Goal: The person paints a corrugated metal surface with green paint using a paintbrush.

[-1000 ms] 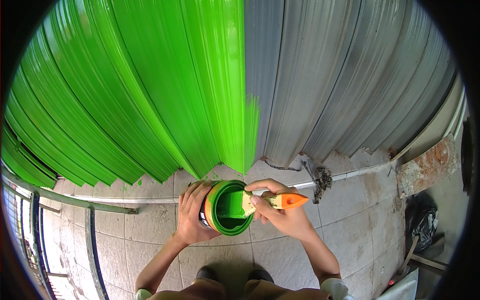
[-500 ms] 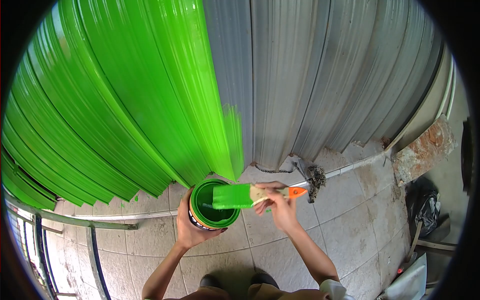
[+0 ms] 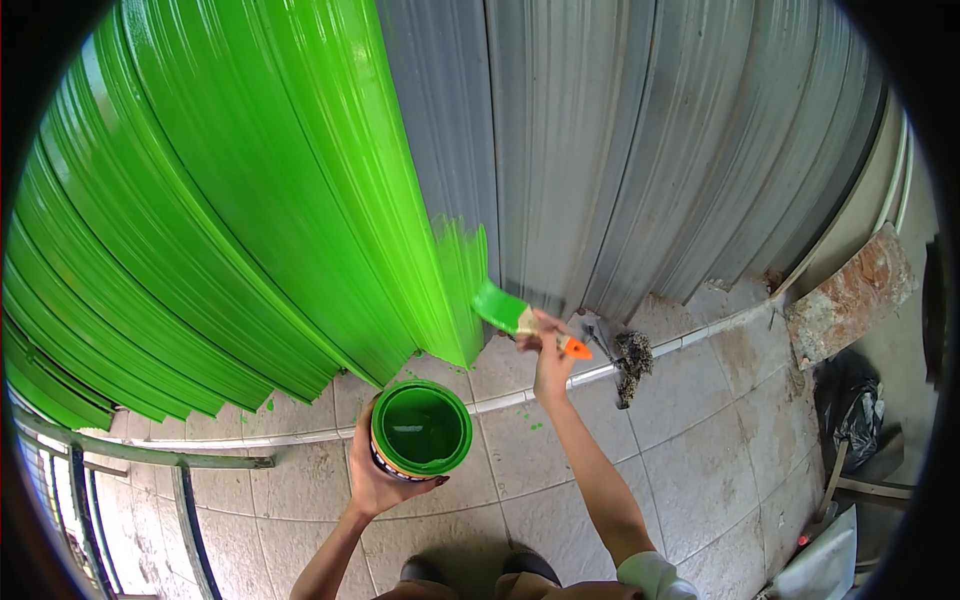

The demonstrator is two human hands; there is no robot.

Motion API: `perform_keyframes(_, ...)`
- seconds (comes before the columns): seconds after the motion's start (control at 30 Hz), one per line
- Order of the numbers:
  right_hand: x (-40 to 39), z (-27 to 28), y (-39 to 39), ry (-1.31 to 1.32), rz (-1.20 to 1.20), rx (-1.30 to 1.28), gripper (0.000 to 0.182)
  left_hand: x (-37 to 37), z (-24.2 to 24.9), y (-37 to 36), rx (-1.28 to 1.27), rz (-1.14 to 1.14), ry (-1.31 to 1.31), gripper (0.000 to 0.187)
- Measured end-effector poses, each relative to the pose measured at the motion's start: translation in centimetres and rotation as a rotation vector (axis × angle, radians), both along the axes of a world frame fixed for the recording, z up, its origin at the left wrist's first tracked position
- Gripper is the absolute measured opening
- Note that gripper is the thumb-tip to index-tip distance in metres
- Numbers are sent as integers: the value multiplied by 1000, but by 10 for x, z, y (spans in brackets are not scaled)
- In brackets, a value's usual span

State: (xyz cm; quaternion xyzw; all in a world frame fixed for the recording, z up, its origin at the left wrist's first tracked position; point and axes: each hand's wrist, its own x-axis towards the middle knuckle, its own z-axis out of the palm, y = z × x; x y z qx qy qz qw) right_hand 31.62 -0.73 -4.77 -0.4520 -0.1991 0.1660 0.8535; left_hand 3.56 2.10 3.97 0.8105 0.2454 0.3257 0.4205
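Observation:
A round can of green paint (image 3: 422, 428) is held from its left side and underneath by my left hand (image 3: 375, 478), its open top facing up. My right hand (image 3: 548, 345) grips a wide brush by its handle, the orange tip pointing right. Green paint coats the brush's bristles (image 3: 500, 307), which are at the right edge of a freshly painted strip near the bottom of the ribbed metal panel (image 3: 440, 120). The panel is bright green on the left and bare grey on the right. Whether the bristles touch it I cannot tell.
Dark debris (image 3: 632, 365) lies on the tiled floor (image 3: 690, 420) by the panel's foot. A metal railing (image 3: 185, 520) stands at the lower left. On the right are a stained board (image 3: 850, 295), a black plastic bag (image 3: 850, 400) and a pale sheet (image 3: 820, 560). My shoes show below.
My right hand has carried the brush up from over the can to the panel, its handle now tilted down to the right. The can in my left hand sits slightly lower.

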Motion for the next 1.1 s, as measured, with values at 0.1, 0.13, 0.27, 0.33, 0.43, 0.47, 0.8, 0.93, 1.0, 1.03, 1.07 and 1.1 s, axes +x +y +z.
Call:
perform_keyframes(0.1, -3, -45, -21, 23, 3, -203, 21, -7, -6, -3, -32, 1, 5, 115)
perform_keyframes(0.13, -2, -46, -19, -26, -27, -191, 20, -9, -8, -4, -26, 3, 4, 115)
perform_keyframes(0.27, -1, 30, 12, -142, -54, -99, 19, -12, -12, -4, 5, 0, 47, 115)
perform_keyframes(0.33, 3, 86, 14, -135, -32, 20, 22, -11, -12, -5, -5, -7, 49, 115)
perform_keyframes(0.43, 6, 117, 12, -162, -55, 219, 28, -11, -14, -7, -15, -3, 51, 115)
perform_keyframes(0.47, 6, 116, 12, -152, -55, 262, 29, -11, -16, -7, -19, 0, 52, 115)
perform_keyframes(0.8, -9, -79, 0, 74, -90, -93, 29, -11, -27, -4, -66, -11, 69, 117)
perform_keyframes(0.93, -3, -99, -11, -26, -76, -271, 25, -13, -33, -6, -103, -9, 52, 118)
perform_keyframes(1.0, -2, -87, 2, -64, -74, -257, 23, -12, -33, -5, -92, -9, 63, 119)
perform_keyframes(1.03, -3, -73, 8, -79, -71, -255, 22, -12, -30, -5, -83, -6, 83, 119)
perform_keyframes(1.07, -3, -52, 12, -63, -89, -161, 22, -12, -28, -5, -74, -3, 103, 119)
perform_keyframes(1.1, -3, -24, 16, -48, -108, -62, 22, -13, -29, -5, -69, 1, 108, 119)
